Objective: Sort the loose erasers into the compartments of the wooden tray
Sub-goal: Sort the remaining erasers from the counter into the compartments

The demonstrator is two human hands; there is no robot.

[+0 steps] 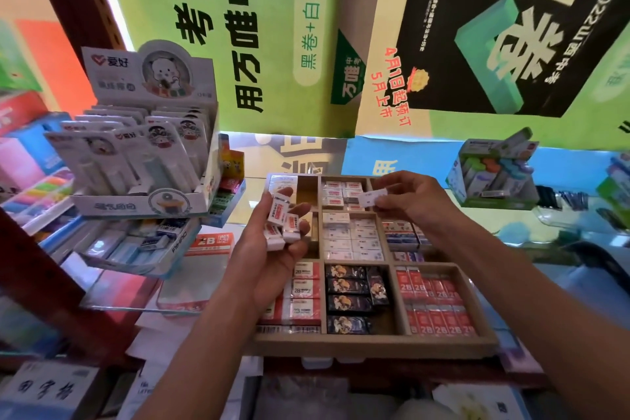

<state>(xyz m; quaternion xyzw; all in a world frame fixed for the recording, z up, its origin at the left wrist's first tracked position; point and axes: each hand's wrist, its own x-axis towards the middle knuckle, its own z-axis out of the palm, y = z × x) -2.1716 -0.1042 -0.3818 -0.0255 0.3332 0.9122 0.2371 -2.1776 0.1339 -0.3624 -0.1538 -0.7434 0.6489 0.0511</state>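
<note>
The left hand (272,249) cups a stack of small white rectangular erasers (281,220) over the wooden tray (371,344), at its 10 o'clock. The right hand (405,198) pinches one flat white eraser (372,198) above the 12 o'clock compartments.

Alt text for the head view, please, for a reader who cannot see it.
A person's left hand holds a small stack of white erasers over a compartmented wooden tray of sorted erasers, while the right hand pinches a single white eraser above the tray's back row. Stationery display boxes and posters surround the tray.
</note>
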